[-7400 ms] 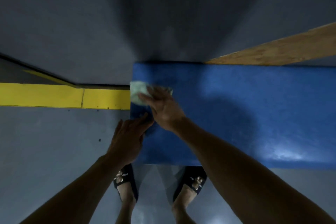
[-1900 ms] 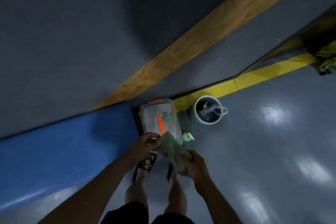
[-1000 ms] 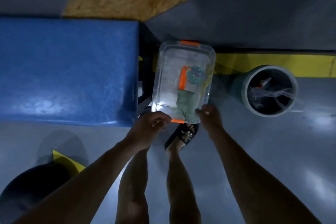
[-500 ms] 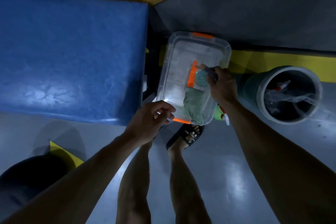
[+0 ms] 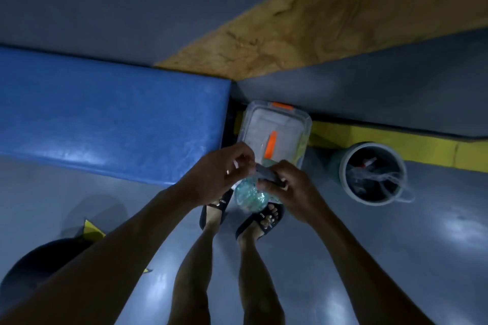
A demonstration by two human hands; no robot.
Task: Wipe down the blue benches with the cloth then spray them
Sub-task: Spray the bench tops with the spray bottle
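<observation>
- Our right hand is curled closed around the grey head of the spray bottle, whose clear greenish body hangs just below it, above our sandalled feet.
- Our left hand has its fingers bent and pinched at the same grey head, touching the bottle's top.
- The blue bench lies to the left, just beside our left hand.
- A clear plastic box stands on the floor just beyond both hands.
</observation>
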